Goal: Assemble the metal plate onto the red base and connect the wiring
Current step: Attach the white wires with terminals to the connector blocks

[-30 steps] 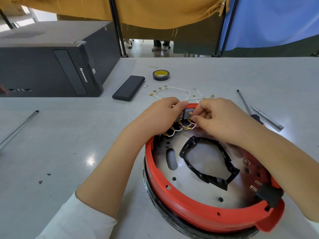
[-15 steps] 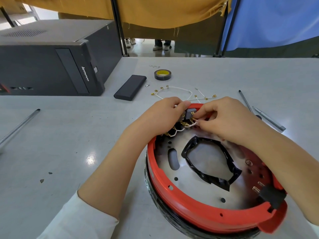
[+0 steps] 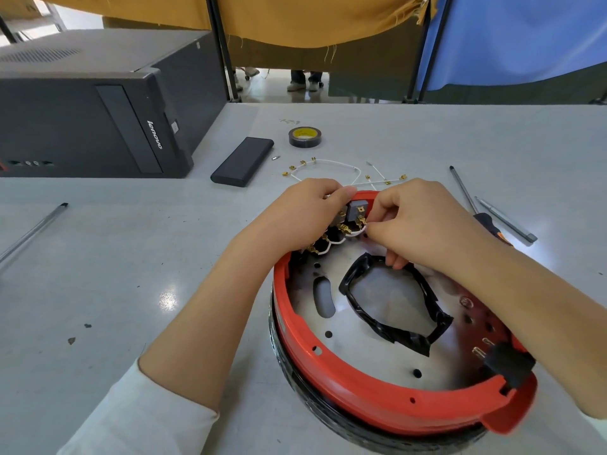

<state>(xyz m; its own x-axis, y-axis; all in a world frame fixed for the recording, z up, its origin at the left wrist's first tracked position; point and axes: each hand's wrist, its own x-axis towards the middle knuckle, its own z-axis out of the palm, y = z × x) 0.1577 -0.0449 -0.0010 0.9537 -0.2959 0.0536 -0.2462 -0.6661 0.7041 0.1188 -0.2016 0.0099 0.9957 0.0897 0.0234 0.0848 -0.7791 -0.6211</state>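
The right hand (image 3: 423,224) has shifted slightly toward 6 o'clock along the white wire (image 3: 356,233). This exposes more of the grey switch block (image 3: 358,208) at the red base's (image 3: 377,402) 12 o'clock rim.

Bright, even overhead light. Small glare spot on the grey table (image 3: 167,300), left of the red base (image 3: 377,402). Soft, faint shadows beneath the forearms. Wide-angle bowing beyond the base at frame edges. Focus sharp around the base; slight softness toward the corners.
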